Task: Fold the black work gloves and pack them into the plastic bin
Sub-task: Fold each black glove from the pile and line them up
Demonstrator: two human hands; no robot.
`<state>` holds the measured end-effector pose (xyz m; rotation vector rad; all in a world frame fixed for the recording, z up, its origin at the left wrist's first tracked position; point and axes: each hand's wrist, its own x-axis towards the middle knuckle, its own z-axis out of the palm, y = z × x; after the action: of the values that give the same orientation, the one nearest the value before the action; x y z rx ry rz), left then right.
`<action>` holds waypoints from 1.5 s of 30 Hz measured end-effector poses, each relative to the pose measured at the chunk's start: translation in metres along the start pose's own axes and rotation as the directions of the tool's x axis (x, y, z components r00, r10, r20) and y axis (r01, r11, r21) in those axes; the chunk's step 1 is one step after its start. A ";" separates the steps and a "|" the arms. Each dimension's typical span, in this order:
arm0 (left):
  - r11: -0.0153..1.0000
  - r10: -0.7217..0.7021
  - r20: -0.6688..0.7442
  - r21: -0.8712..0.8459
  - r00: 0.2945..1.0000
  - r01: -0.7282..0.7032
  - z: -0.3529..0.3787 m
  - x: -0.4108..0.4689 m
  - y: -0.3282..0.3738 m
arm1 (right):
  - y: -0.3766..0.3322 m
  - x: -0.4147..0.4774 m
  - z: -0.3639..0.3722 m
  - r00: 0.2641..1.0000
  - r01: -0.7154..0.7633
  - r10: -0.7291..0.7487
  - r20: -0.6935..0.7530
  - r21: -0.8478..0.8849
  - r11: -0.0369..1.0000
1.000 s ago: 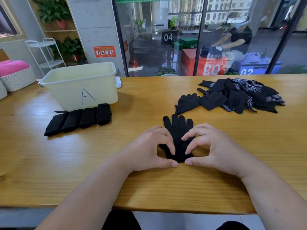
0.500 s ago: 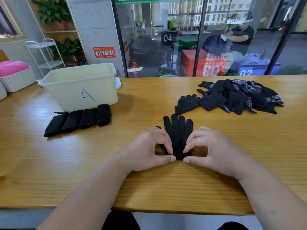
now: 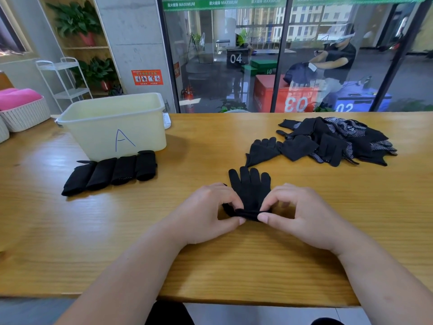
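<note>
Pale yellow plastic bin [image 3: 112, 127] marked A: up left of your fingers [image 3: 227, 195], row of folded black gloves [image 3: 110, 172] touching its front. Your left hand [image 3: 206, 212] and right hand [image 3: 302, 212] both pinch the rolled cuff of the black knit glove [image 3: 249, 188], flat on the wooden surface [image 3: 234, 266]. Loose pile of black gloves [image 3: 332, 141]: beyond, right.

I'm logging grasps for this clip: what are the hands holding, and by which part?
The left hand and right hand pinch the black knit work glove by its rolled-up cuff end, one at each side; its fingers lie flat on the wooden table.
</note>
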<state>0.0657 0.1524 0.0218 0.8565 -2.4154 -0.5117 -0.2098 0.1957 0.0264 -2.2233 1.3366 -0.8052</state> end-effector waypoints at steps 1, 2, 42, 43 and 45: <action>1.000 -0.012 -0.008 0.001 1.000 0.012 0.000 0.000 0.000 | 0.000 0.000 0.000 1.000 0.002 -0.002 0.010 -0.017 1.000; 1.000 -0.030 -0.012 -0.001 0.999 0.030 0.000 0.000 -0.001 | 0.000 0.000 0.001 1.000 0.006 -0.005 0.016 -0.050 0.999; 0.955 -0.084 -0.200 0.265 0.976 0.136 0.015 0.008 -0.003 | 0.001 0.016 0.030 0.934 -0.166 0.024 -0.356 -0.374 0.913; 0.950 -0.073 -0.197 0.285 0.978 0.128 0.015 0.008 -0.005 | 0.001 0.015 0.030 0.943 -0.119 -0.035 -0.331 -0.434 0.893; 0.942 -0.046 -0.201 0.318 0.979 0.109 0.017 0.008 -0.008 | 0.004 0.015 0.030 0.958 -0.026 -0.132 -0.255 -0.535 0.844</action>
<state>0.0543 0.1443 0.0067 1.0902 -2.3279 -0.0467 -0.1868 0.1824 0.0059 -2.6522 1.8285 -0.8770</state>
